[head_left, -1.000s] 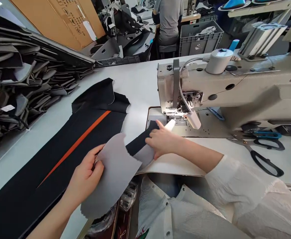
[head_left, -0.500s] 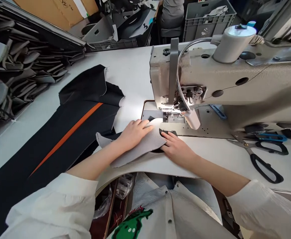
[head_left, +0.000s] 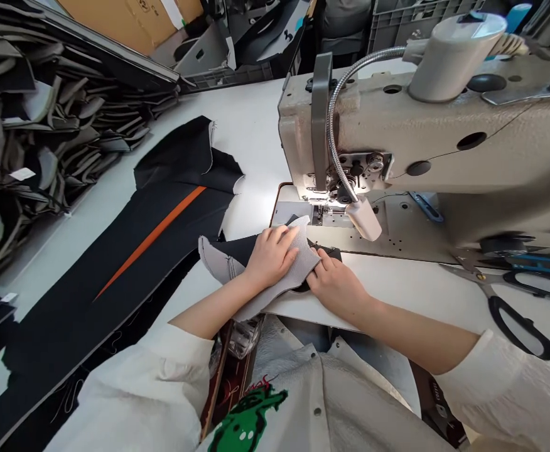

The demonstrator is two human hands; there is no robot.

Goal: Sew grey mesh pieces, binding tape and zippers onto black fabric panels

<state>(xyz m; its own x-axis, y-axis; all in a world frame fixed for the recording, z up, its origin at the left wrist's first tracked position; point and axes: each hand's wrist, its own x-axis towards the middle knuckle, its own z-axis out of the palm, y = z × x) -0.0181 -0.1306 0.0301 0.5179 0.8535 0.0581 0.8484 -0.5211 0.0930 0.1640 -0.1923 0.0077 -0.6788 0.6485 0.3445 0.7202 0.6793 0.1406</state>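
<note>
Grey fabric point(head_left: 310, 252), not yet under the presser foot point(head_left: 319, 215) at one o'clock, is pressed by the left hand point(head_left: 271, 258), fingers loosely spread; right hand's point(head_left: 338, 287) pinch unclear

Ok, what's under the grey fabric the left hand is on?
Black fabric shows on both sides, apparently running beneath. The grey fabric and left hand cover the rest, so what's there can't be seen.

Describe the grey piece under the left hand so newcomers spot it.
Find the sewing machine. In front of its left end, the left hand lies on the grey piece. It's pale grey, unlike the black panel with the orange stripe farther left.
</note>
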